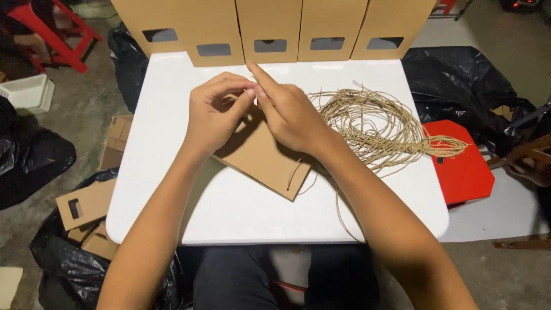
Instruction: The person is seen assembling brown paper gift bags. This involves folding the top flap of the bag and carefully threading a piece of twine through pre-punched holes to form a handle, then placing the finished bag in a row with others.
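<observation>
Single head view, looking steeply down at white table (172, 189) (close, arm's reach).

Light falls from above onto the white table (172, 218), which is the brightest surface and slightly washed out, without hard glare. The floor around it lies dim, and the black plastic bags (459, 80) show faint sheen. Soft shadows sit under both forearms. Focus is fairly sharp at the centre; edges look softer and mildly stretched by the wide lens.

White table (172, 172) bearing a flat brown paper bag (261, 161), tangled twine (373, 123), upright brown paper bags (270, 28).
</observation>
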